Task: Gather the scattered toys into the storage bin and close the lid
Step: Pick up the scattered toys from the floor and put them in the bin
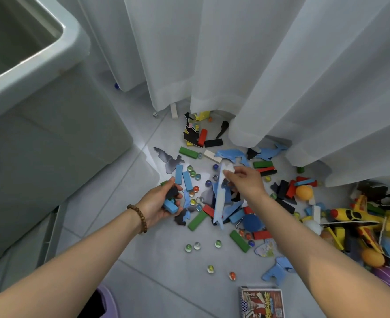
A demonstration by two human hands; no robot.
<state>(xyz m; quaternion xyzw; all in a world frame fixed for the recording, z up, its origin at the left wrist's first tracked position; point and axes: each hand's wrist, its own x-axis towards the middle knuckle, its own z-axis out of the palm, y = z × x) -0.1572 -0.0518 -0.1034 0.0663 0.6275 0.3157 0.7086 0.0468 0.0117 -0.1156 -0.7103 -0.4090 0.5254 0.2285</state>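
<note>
left hand (160,200) grips blocks (170,205); right hand (246,182) pinches foam cutouts (220,198)

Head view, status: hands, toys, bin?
Left hand grips blocks. Right hand pinches blue cutout. Storage bin open; toys scattered across floor; curtain overhangs some.

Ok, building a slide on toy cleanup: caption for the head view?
Left hand grips blocks, right hand pinches a blue cutout over scattered toys beside the open storage bin.
</note>
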